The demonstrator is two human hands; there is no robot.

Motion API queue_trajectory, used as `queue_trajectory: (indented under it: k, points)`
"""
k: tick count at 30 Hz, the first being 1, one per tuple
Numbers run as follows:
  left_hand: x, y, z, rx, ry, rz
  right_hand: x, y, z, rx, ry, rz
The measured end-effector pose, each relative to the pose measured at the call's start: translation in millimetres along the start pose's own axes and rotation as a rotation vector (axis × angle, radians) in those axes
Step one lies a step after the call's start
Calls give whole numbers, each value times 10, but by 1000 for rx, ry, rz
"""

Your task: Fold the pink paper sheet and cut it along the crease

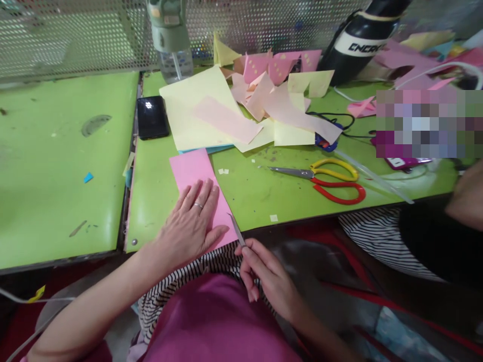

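Note:
My left hand, with a ring on one finger, lies flat and spread on a folded-looking pink sheet of paper at the table's front edge. A near corner of the sheet reaches past that edge. In my right hand, just off the edge, are slim metal tweezers pinched between thumb and fingers. Their fine bent tip lies over the right side of the pink paper; whether it touches is unclear. Farther right, scissors with one yellow and one red handle rest slightly open on the green table.
Pale yellow sheets and pink cut pieces pile up behind. A black phone, a clear bottle and a dark flask stand around them. A gap divides the tabletops. Another person's arm is at right.

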State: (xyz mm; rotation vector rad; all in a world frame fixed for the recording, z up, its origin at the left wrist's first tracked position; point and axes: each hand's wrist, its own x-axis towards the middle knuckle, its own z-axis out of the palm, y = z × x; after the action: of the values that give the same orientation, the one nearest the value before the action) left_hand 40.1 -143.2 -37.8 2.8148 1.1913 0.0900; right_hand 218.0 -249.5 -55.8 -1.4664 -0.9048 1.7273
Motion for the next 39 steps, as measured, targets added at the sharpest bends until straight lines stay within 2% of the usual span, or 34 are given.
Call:
queue_trajectory:
  k: [8,18,25,31,39]
  points:
    - [3,3,30,44,45,-13,-18,-33,-82,-19,2,-17]
    - [-1,5,38,81,70,-6,24,-74,-66,-7,21,-31]
    - [-219,48,-19,90,72,29,-41,-18,59,-49,-69,25]
    - [-194,-21,19,90,121,-91,-3,-41,116,-68,-41,4]
    - [-170,-29,34,75,99,-94,-11,-99,50,-126,-4,-14]
